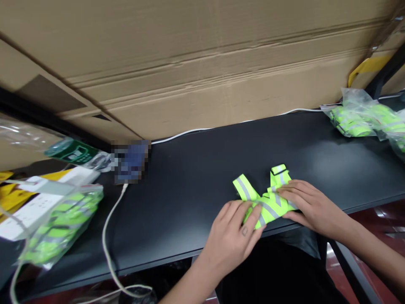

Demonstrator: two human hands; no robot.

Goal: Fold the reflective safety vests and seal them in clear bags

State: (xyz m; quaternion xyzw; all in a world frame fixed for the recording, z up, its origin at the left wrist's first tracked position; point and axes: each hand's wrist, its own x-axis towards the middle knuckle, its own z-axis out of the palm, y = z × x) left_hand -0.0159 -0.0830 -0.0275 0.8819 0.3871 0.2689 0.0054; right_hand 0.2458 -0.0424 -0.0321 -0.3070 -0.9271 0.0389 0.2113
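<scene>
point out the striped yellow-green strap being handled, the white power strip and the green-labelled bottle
Striped yellow-green strap (271, 210): head view, on its folded middle
White power strip (34, 209): head view, on its socket face
Green-labelled bottle (76, 153): head view, on its label

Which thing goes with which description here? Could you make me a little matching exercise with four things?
Things:
1. strap
2. power strip
3. bottle
4. cardboard

Descriptions:
A. brown, behind the table
B. yellow-green with grey stripes, touched by the left hand and the right hand
C. clear plastic, green-labelled
D. white, at the left of the picture

Right pairs: 1-B, 2-D, 3-C, 4-A
</scene>
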